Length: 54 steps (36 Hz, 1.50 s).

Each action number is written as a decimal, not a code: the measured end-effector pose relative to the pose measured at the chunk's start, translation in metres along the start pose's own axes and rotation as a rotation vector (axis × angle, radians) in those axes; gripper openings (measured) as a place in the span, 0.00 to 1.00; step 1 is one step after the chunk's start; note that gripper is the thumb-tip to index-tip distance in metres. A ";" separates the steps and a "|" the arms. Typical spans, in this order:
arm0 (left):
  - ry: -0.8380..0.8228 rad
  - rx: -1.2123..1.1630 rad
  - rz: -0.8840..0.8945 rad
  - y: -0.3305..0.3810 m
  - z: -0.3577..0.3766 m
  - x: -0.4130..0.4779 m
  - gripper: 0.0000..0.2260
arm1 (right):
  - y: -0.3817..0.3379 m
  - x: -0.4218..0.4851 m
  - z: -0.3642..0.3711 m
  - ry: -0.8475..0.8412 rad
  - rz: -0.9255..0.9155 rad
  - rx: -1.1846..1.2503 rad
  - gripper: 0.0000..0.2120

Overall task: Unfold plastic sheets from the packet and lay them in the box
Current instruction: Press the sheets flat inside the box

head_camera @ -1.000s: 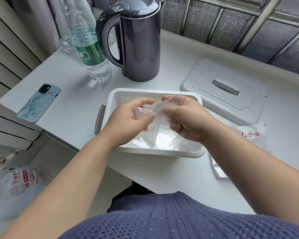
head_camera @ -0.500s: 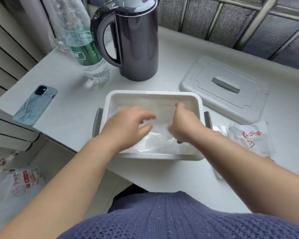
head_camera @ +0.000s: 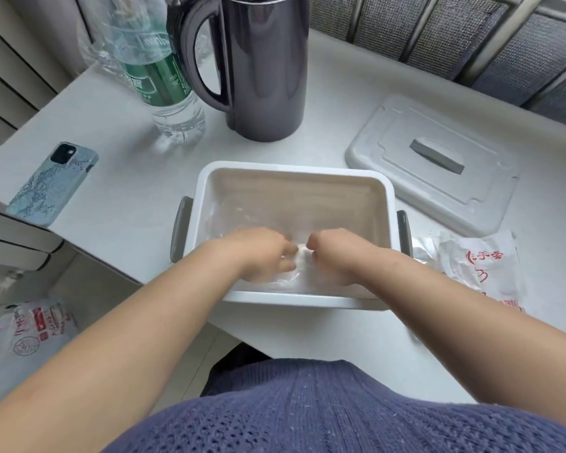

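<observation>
Left hand (head_camera: 262,253), right hand (head_camera: 337,253) on plastic sheets (head_camera: 300,271) in box (head_camera: 294,167)

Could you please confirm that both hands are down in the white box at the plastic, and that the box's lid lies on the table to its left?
Not quite: the head view shows the lid lying on the table to the right of the box, not the left. The left hand and right hand are indeed down in the box at the plastic.

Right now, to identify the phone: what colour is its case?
Phone case: light blue with darker speckled pattern; head view.
</observation>
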State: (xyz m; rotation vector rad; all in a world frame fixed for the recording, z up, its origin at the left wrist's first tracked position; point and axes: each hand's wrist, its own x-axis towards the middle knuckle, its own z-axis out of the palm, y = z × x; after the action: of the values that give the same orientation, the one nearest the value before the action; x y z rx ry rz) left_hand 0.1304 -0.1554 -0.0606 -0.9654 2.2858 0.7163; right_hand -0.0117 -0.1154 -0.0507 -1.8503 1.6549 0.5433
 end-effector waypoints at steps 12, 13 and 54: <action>0.049 0.265 -0.169 -0.010 0.006 -0.006 0.24 | -0.002 0.006 0.006 -0.065 0.112 0.004 0.22; 0.052 0.273 -0.168 -0.009 0.005 -0.004 0.25 | -0.002 0.006 0.007 -0.074 0.107 -0.004 0.23; 0.858 0.234 0.190 0.215 0.043 0.046 0.14 | 0.177 -0.125 0.101 0.324 0.359 0.797 0.22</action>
State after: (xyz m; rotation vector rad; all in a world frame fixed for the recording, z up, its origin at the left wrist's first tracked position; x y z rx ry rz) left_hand -0.0479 -0.0194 -0.0662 -1.0792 3.1378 0.0654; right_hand -0.1954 0.0358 -0.0716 -1.0938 2.0268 -0.2890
